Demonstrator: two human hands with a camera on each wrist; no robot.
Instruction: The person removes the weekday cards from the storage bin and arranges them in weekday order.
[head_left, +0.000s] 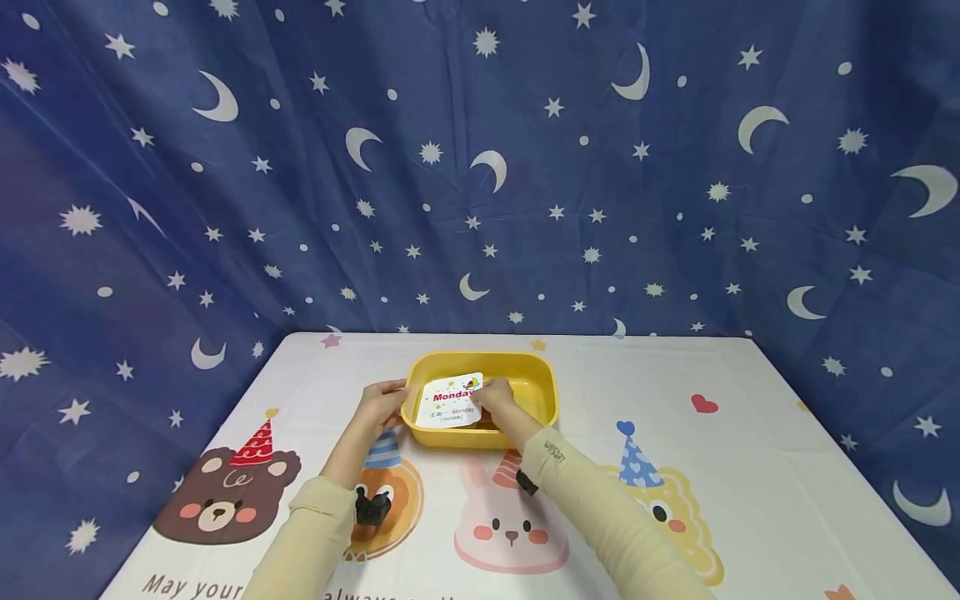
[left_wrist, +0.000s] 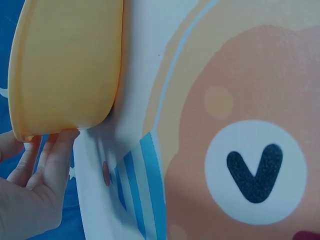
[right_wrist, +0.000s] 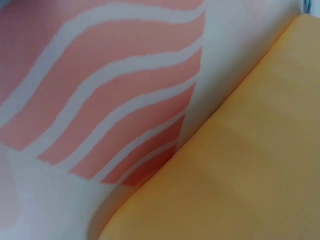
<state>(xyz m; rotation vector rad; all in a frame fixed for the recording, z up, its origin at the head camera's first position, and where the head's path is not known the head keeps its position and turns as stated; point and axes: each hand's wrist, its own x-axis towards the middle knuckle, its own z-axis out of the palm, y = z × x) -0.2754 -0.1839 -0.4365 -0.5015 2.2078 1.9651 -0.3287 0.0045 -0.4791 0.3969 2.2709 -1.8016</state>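
A yellow plastic tub (head_left: 442, 437) sits near the back of the table. Its left end is gripped by my left hand (head_left: 378, 406); in the left wrist view the fingers (left_wrist: 56, 162) press against the tub's end wall (left_wrist: 65, 65) with the thumb at the rim. Inside the tub, my right hand (head_left: 498, 402) pinches the right edge of a white flashcard (head_left: 450, 408) printed "Monday" in red. The card faces up and covers much of the tub's left half. Only the tub's outer wall (right_wrist: 230, 160) shows in the right wrist view, with the right hand out of sight.
A white tablecloth (head_left: 757, 467) printed with cartoon animals covers the table. Behind and to the left hangs a dark blue curtain (head_left: 420, 275) with moons and stars. Black wrist devices (head_left: 372, 506) are worn on both arms.
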